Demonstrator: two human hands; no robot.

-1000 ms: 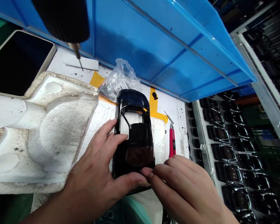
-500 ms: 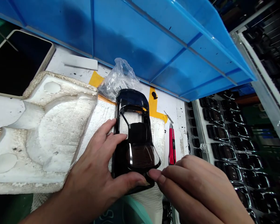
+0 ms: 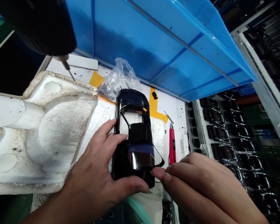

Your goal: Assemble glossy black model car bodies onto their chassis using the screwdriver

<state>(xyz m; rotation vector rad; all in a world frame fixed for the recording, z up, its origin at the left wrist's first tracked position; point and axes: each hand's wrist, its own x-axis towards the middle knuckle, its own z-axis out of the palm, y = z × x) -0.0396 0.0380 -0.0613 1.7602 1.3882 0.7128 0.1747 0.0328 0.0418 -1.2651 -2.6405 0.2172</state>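
A glossy black model car body (image 3: 133, 99) lies on a white foam block, its window openings facing up. My left hand (image 3: 95, 158) grips the body from the left, with fingers at the side window opening and the thumb along the near end. In my right hand (image 3: 189, 177), a thumb-and-finger pinch holds the edge of a clear car window piece (image 3: 141, 157) with fine lines across it. That piece lies over the near part of the body, its right corner reaching past the side. How far it touches the body I cannot tell.
An electric screwdriver (image 3: 53, 31) hangs at upper left, above a white foam mould (image 3: 58, 133). A blue bin (image 3: 140, 43) spans the back. Nearby are a plastic bag (image 3: 121, 74), a red utility knife (image 3: 172, 144) and a small black part (image 3: 155, 95). Racked black car bodies (image 3: 224, 133) stand right.
The electric screwdriver has swung into view at upper left, where only its tip showed. My right hand and the window piece have shifted slightly right. My left hand has hardly moved.
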